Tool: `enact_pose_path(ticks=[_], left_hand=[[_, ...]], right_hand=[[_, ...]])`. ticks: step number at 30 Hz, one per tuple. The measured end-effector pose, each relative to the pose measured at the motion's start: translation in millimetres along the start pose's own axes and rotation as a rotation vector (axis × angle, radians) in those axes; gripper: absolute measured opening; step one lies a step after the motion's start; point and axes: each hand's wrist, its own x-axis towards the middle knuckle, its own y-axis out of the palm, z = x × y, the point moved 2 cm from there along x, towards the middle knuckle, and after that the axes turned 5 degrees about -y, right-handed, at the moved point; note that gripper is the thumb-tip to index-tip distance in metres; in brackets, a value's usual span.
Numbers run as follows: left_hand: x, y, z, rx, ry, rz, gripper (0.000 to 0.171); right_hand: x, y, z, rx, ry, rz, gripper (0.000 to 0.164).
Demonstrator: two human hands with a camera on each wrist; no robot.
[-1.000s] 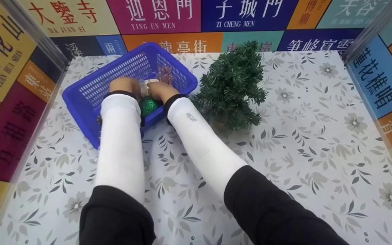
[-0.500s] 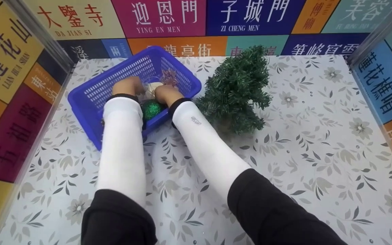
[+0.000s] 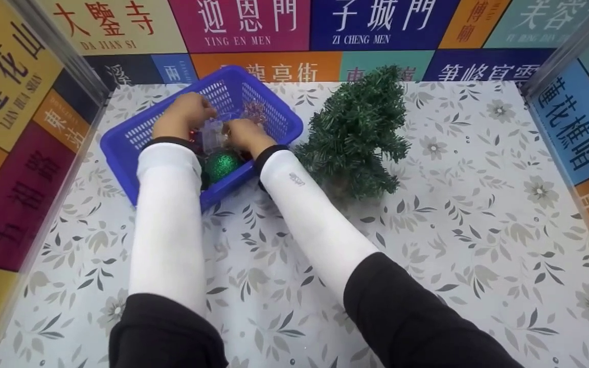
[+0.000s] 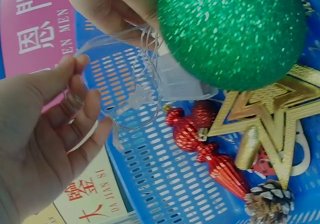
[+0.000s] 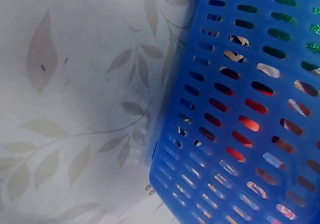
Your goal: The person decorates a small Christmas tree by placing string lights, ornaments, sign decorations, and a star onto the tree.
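My left hand is over the left part of the blue basket. In the left wrist view its thumb and forefinger pinch a strand of clear fairy lights, while the other fingers are loosely bent. My right hand grips the bunched wire beside a translucent box on the string, though its fingertips are partly hidden. A green glitter bauble lies at the near side of the basket. The left wrist view also shows a gold star, red ornaments and a pine cone in the basket.
A small green artificial Christmas tree stands to the right of the basket on the floral-patterned tabletop. Pink tinsel is in the basket's far right corner. Panels with printed characters wall in the back and sides.
My left hand has risen and shifted up and left, drawing away from my right hand with the strand. The translucent box between the hands shows more. The right hand has barely moved.
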Motion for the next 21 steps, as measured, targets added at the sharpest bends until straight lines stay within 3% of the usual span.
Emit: enact_pose_path(ticks=[6,12,17,21], left_hand=[[-1.3,-7.8,-0.3,0.011,0.054,-0.083,0.04],[-4.0,-10.4,8.1,0.003,0.0,-0.125,0.041],[-5.2,-10.3,16.6,-0.009,-0.018,-0.111,0.044],[-4.1,-6.1,23.0,-0.025,-0.005,-0.088,0.044]], right_hand=[[0,-6,0,0.047,-0.004,-0.119,0.026],[-7,-17,6,0.032,0.064,-0.225,0.023],[-17,-37,22,0.191,0.11,-0.385,0.025],[-30,-51,39,0.346,0.099,-0.492,0.026]])
